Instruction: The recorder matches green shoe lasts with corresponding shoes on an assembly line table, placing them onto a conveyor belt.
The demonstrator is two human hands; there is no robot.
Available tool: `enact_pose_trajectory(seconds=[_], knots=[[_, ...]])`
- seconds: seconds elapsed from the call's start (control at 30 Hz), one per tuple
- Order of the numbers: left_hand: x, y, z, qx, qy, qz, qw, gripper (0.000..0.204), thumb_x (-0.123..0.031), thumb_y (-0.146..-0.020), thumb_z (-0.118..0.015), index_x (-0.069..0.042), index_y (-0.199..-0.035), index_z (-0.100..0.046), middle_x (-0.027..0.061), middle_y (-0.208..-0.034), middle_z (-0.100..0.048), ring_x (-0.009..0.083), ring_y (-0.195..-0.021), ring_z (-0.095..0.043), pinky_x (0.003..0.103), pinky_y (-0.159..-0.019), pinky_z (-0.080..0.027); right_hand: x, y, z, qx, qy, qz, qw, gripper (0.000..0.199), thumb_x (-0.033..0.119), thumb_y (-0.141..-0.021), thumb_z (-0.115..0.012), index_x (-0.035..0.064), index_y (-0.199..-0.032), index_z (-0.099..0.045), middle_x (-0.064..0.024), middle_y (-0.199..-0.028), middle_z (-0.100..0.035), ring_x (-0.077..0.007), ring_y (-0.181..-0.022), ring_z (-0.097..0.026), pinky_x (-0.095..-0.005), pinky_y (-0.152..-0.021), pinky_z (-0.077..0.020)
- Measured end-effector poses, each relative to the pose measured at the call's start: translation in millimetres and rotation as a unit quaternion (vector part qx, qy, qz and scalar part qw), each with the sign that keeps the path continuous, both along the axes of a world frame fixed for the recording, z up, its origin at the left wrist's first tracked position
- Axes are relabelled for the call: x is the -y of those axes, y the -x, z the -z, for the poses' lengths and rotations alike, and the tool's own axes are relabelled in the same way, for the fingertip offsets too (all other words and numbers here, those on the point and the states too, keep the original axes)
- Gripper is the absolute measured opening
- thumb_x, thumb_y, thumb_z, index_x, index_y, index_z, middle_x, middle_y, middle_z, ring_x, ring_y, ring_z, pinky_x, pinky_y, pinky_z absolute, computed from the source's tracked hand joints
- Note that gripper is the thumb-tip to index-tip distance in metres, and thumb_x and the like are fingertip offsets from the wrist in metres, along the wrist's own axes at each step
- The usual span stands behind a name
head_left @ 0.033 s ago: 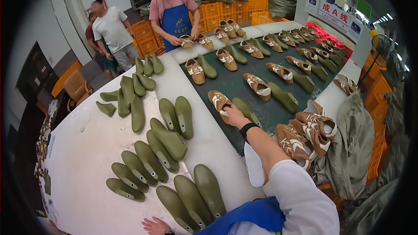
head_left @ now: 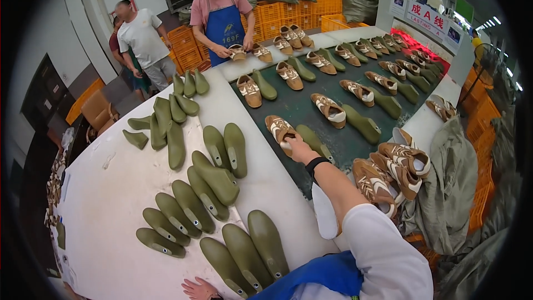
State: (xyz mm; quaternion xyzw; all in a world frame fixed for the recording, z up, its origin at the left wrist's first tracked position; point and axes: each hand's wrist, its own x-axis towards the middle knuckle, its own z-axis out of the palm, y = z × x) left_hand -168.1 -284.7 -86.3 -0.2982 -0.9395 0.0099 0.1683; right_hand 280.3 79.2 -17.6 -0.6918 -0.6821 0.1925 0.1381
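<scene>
My right hand (head_left: 300, 149) reaches across to a brown sneaker with white stripes (head_left: 277, 126) on the dark green belt (head_left: 261, 115). The fingers close on the heel end of this sneaker, at its opening, and the fingertips are partly hidden. Just right of it lies a green shoe last (head_left: 311, 138). My left hand (head_left: 200, 289) rests at the lower edge with its fingers spread on the white table (head_left: 111, 200). It holds nothing. Several green lasts (head_left: 268, 241) lie beside it. A white insole (head_left: 326, 211) lies under my right forearm.
More sneakers paired with lasts stand along the belt. A pile of sneakers (head_left: 397, 172) sits to the right, next to a grey-green sack (head_left: 447, 178) and orange crates (head_left: 477, 189). Across the table a person in a blue apron (head_left: 225, 28) handles a sneaker (head_left: 237, 52). More people stand at the far left.
</scene>
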Motion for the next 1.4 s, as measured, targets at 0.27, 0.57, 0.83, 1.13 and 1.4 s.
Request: enact_pose_trajectory(seconds=[0.27, 0.57, 0.83, 1.13, 1.4], knots=[[-14, -2, -12, 0.139, 0.053, -0.105, 0.983, 0.055, -0.049, -0.091, -0.033, -0.018, -0.136, -0.034, 0.0040, -0.144, -0.028, 0.0301, -0.129, -0.028, 0.050, -0.099, -0.028, 57, -4, -46, 0.074, 0.040, -0.164, 0.983, 0.034, 0.006, -0.076, -0.049, 0.0104, -0.108, -0.059, -0.0157, -0.094, -0.064, -0.0304, -0.096, -0.059, -0.0396, -0.081, -0.0475], [-12, 6, 3, 0.132, 0.005, -0.088, 0.987, 0.053, -0.044, -0.090, -0.038, -0.015, -0.135, -0.035, 0.0079, -0.143, -0.029, 0.0324, -0.129, -0.029, 0.051, -0.101, -0.027, 202, -47, -6, 0.182, 0.101, 0.008, 0.978, 0.049, 0.038, -0.078, -0.059, 0.0125, -0.118, -0.047, -0.0149, -0.083, -0.064, -0.0352, -0.080, -0.061, -0.0429, -0.069, -0.0472], [-7, 9, 7, 0.130, -0.016, -0.081, 0.988, 0.054, -0.044, -0.089, -0.041, -0.015, -0.135, -0.035, 0.0086, -0.143, -0.029, 0.0327, -0.129, -0.029, 0.051, -0.101, -0.027, 242, 29, -15, -0.166, -0.081, -0.052, 0.981, 0.075, 0.032, -0.070, -0.069, 0.0137, -0.134, -0.033, -0.0220, -0.107, -0.050, -0.0388, -0.093, -0.054, -0.0420, -0.082, -0.0458], [-8, 10, 9, 0.133, -0.026, -0.088, 0.987, 0.054, -0.044, -0.089, -0.041, -0.014, -0.134, -0.037, 0.0085, -0.143, -0.029, 0.0323, -0.129, -0.029, 0.050, -0.102, -0.026, 247, 20, 4, -0.138, 0.040, -0.069, 0.987, 0.070, 0.033, -0.069, -0.069, 0.0110, -0.128, -0.040, -0.0228, -0.108, -0.054, -0.0370, -0.099, -0.053, -0.0410, -0.086, -0.0436], [-6, 7, 2, 0.151, -0.022, -0.089, 0.984, 0.055, -0.043, -0.089, -0.041, -0.013, -0.134, -0.036, 0.0081, -0.144, -0.027, 0.0309, -0.131, -0.026, 0.050, -0.103, -0.023, 253, 29, -46, -0.015, -0.087, -0.085, 0.992, 0.055, 0.022, -0.070, -0.068, 0.0132, -0.121, -0.048, -0.0124, -0.105, -0.051, -0.0331, -0.093, -0.050, -0.0423, -0.079, -0.0458]])
